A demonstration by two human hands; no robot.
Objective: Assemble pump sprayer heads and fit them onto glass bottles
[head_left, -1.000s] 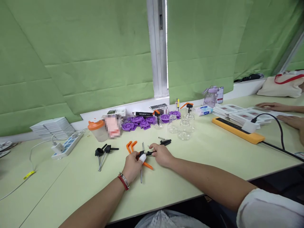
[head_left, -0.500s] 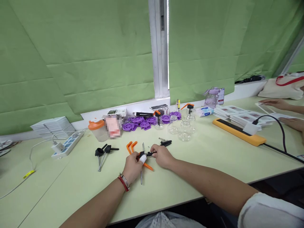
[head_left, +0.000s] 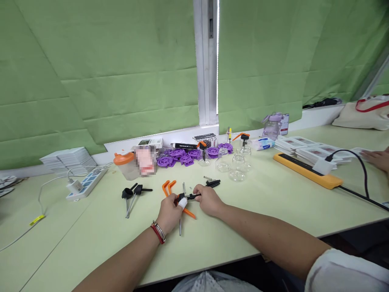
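Note:
My left hand (head_left: 170, 210), a white wrap on its thumb, is closed on a black part (head_left: 181, 197) with an orange handle (head_left: 189, 213) and a metal rod (head_left: 180, 228) sticking out below. From the right, my right hand (head_left: 209, 199) pinches a thin black piece (head_left: 192, 196) that meets this part; the exact kind of piece is too small to tell. Two bent orange handles (head_left: 169, 186) lie just beyond my left hand, beside short metal pins (head_left: 184, 187). Past my right fingers are a spring (head_left: 209, 179) and several black pieces (head_left: 213, 183).
Two black parts with metal rods (head_left: 131, 196) lie at left, near an orange-lidded cup (head_left: 124, 164) and a white power strip (head_left: 88, 184). Purple wheel-shaped parts (head_left: 179, 156) and glass jars (head_left: 237, 164) stand behind. A yellow power strip (head_left: 306, 171) and another person's hand (head_left: 378, 157) are at right.
My hands hold nearly the same pose, with the view shifted slightly. At right, one hand of the other person has left the view, along with the white-edged piece it held.

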